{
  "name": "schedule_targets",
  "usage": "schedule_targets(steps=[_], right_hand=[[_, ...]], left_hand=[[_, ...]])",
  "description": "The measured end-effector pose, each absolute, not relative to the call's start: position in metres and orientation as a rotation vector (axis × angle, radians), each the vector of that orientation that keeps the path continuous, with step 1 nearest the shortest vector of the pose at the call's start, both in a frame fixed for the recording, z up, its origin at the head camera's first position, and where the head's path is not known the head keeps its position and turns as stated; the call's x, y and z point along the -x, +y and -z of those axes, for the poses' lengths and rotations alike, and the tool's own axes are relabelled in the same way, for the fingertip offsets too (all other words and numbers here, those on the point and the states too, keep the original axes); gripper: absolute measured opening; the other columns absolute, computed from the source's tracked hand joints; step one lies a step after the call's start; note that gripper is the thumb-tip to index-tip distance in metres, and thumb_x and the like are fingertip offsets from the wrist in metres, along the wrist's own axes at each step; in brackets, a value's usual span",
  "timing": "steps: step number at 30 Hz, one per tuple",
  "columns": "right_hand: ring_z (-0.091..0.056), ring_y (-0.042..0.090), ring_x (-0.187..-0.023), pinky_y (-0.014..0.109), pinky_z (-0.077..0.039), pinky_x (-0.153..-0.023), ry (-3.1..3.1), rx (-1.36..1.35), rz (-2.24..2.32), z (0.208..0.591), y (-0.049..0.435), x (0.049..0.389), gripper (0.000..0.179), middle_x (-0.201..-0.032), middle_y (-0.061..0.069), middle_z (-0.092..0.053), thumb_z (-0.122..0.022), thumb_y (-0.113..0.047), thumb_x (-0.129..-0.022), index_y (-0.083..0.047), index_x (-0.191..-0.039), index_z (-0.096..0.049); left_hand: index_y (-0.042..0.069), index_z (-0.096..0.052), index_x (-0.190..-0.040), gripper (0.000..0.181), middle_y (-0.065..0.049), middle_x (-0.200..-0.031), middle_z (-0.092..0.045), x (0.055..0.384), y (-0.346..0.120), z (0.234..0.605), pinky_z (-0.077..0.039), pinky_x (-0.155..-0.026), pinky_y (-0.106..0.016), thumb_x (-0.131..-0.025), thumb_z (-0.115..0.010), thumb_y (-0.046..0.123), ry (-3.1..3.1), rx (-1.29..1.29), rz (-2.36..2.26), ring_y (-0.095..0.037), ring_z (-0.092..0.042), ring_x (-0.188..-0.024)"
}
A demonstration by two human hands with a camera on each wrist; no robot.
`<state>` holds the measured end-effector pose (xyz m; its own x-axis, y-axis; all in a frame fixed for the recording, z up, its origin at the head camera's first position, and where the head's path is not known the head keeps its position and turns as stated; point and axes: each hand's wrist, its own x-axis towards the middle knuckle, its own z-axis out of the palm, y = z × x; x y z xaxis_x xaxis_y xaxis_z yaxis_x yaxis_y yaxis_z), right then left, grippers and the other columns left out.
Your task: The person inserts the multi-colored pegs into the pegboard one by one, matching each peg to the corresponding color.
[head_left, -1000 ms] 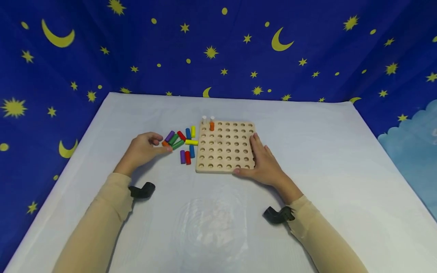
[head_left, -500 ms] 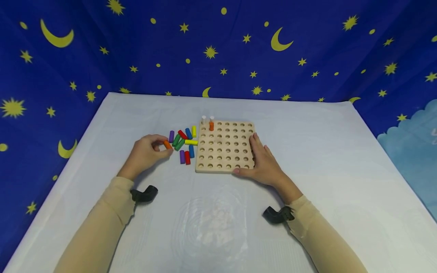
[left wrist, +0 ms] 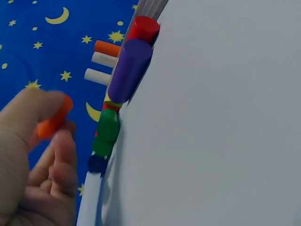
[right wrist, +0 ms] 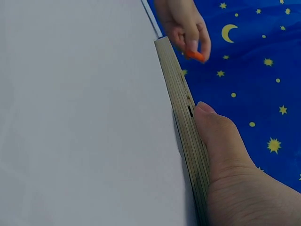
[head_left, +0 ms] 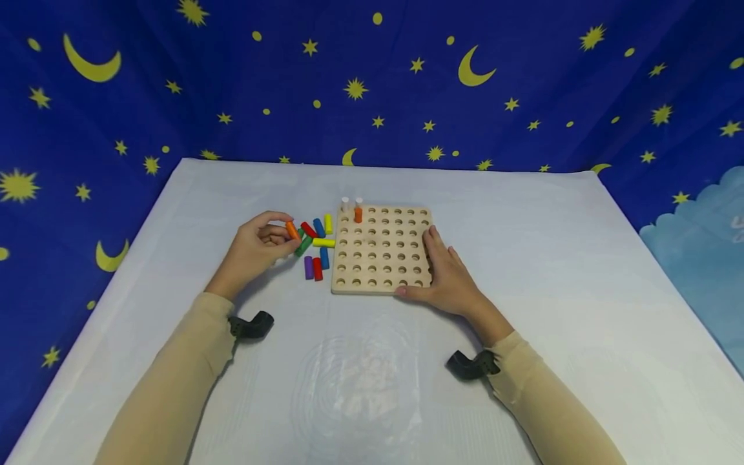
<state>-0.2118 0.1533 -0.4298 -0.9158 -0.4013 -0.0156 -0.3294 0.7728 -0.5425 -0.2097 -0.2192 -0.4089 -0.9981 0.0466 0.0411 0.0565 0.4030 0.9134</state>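
Observation:
My left hand (head_left: pixel 250 248) pinches an orange peg (head_left: pixel 292 230) between thumb and fingertips, raised above the table in the left wrist view. Beneath and beside it, in the head view, lie loose green (head_left: pixel 304 246), red (head_left: pixel 308 229), blue (head_left: pixel 319 227) and yellow (head_left: pixel 328 224) pegs. A wooden pegboard (head_left: pixel 380 250) lies to their right. Two white pegs (head_left: pixel 345 204) stand at its far left corner, with another orange peg (head_left: pixel 358 215) in front of one. My right hand (head_left: pixel 450 278) rests against the board's right side, fingers extended, thumb (right wrist: pixel 218 136) at the near edge.
A purple peg (head_left: pixel 309 267) and a red peg (head_left: pixel 318 268) lie side by side near the board's left edge. White covering (head_left: pixel 372 381) spreads over the table. A blue cloth (head_left: pixel 372 84) with stars and moons hangs behind.
My left hand has taken the orange peg from the left of the pile and lifted it rightward. A loose purple peg there is now hidden behind the hand. My right hand stays put.

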Motion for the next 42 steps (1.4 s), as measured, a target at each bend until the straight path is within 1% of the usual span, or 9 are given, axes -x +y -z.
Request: schedule_targets(steps=[3,6,12,16,23,31,36,42], right_hand=[[0.0,0.022,-0.156,0.047,-0.002,-0.125,2.833,0.581,0.833,0.431,0.154,0.212,0.13,-0.168,0.006,0.008,-0.074,-0.07,-0.073,-0.013,-0.16,0.004],[0.0,0.021,-0.156,0.047,-0.002,-0.125,2.831,0.581,0.832,0.43,0.153,0.211,0.129,-0.168,0.005,0.008,-0.074,-0.069,-0.073,-0.013,-0.16,0.003],[-0.001,0.021,-0.156,0.048,-0.003,-0.125,2.839,0.592,0.833,0.429,0.153,0.211,0.129,-0.168,0.004,0.007,-0.075,-0.069,-0.073,-0.012,-0.16,0.001],[-0.001,0.02,-0.156,0.047,-0.002,-0.125,2.826,0.587,0.847,0.429,0.152,0.21,0.129,-0.168,0.004,0.007,-0.074,-0.07,-0.072,-0.013,-0.16,0.001],[-0.002,0.021,-0.155,0.048,-0.003,-0.125,2.827,0.587,0.847,0.429,0.152,0.21,0.128,-0.168,0.004,0.007,-0.075,-0.069,-0.073,-0.014,-0.16,0.0],[-0.004,0.023,-0.155,0.046,-0.003,-0.125,2.832,0.576,0.835,0.43,0.154,0.211,0.128,-0.168,0.002,0.008,-0.075,-0.07,-0.072,-0.016,-0.16,0.0],[-0.004,0.022,-0.155,0.046,-0.003,-0.125,2.83,0.576,0.831,0.429,0.154,0.211,0.128,-0.168,0.002,0.008,-0.074,-0.07,-0.072,-0.016,-0.16,0.0],[-0.003,0.021,-0.155,0.045,-0.003,-0.125,2.83,0.573,0.83,0.429,0.154,0.211,0.128,-0.168,0.002,0.007,-0.074,-0.07,-0.072,-0.015,-0.16,0.0]], left_hand=[[0.015,-0.057,-0.133,0.052,-0.011,-0.114,-0.066,0.222,-0.21,0.408,-0.052,-0.072,-0.019,-0.087,-0.078,0.022,-2.63,0.109,1.825,-0.016,-0.062,-0.089],[0.016,-0.057,-0.134,0.052,-0.01,-0.116,-0.066,0.234,-0.199,0.408,-0.05,-0.073,-0.02,-0.087,-0.078,0.023,-2.641,0.139,1.834,-0.019,-0.059,-0.091],[0.018,-0.059,-0.131,0.047,-0.009,-0.115,-0.066,0.259,-0.174,0.407,-0.045,-0.074,-0.025,-0.087,-0.077,0.021,-2.683,0.192,1.728,-0.021,-0.053,-0.089],[0.019,-0.061,-0.128,0.045,-0.011,-0.114,-0.065,0.269,-0.162,0.407,-0.045,-0.073,-0.028,-0.087,-0.078,0.017,-2.684,0.208,1.698,-0.021,-0.052,-0.087],[0.019,-0.062,-0.129,0.042,-0.011,-0.114,-0.067,0.275,-0.148,0.412,-0.046,-0.079,-0.034,-0.09,-0.074,0.012,-2.725,0.24,1.553,-0.023,-0.056,-0.091],[0.018,-0.062,-0.128,0.039,-0.01,-0.111,-0.066,0.274,-0.143,0.414,-0.045,-0.074,-0.034,-0.092,-0.071,0.009,-2.684,0.299,1.481,-0.022,-0.055,-0.084],[0.016,-0.064,-0.124,0.034,-0.01,-0.111,-0.066,0.274,-0.142,0.415,-0.045,-0.073,-0.034,-0.092,-0.07,0.008,-2.664,0.324,1.417,-0.023,-0.055,-0.082],[0.016,-0.065,-0.122,0.031,-0.008,-0.113,-0.065,0.274,-0.14,0.415,-0.044,-0.072,-0.034,-0.092,-0.069,0.007,-2.698,0.308,1.375,-0.022,-0.055,-0.083]])
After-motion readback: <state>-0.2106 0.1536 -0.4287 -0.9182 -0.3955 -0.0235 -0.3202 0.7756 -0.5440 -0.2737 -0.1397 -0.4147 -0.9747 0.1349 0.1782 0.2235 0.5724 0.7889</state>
